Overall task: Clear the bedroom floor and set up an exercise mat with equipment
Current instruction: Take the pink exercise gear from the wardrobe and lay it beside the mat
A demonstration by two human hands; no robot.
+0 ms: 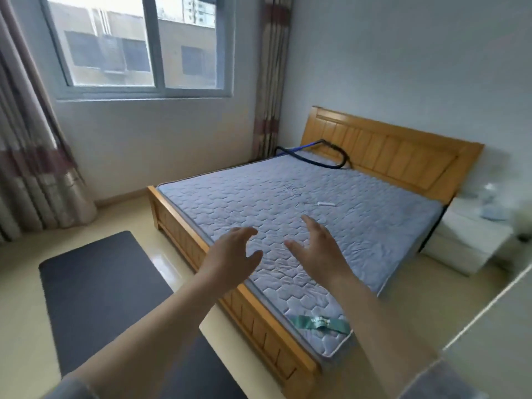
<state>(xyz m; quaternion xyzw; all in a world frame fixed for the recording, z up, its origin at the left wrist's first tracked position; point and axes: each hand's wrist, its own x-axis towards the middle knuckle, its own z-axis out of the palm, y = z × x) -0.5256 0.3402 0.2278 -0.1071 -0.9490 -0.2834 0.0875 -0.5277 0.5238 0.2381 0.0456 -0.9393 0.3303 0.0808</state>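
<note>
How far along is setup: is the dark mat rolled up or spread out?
Spread out: the dark mat lies flat on the floor beside the bed.

A dark mat (100, 283) lies flat on the pale floor (129, 214), just beside the wooden bed (259, 326) at its foot end. On the bed's bare quilted mattress (259, 191) lie three things. A blue-and-black tube (313, 156) rests against the headboard, a small white object (326, 203) lies near the middle, and a green band (319, 323) lies at the foot corner.
</note>
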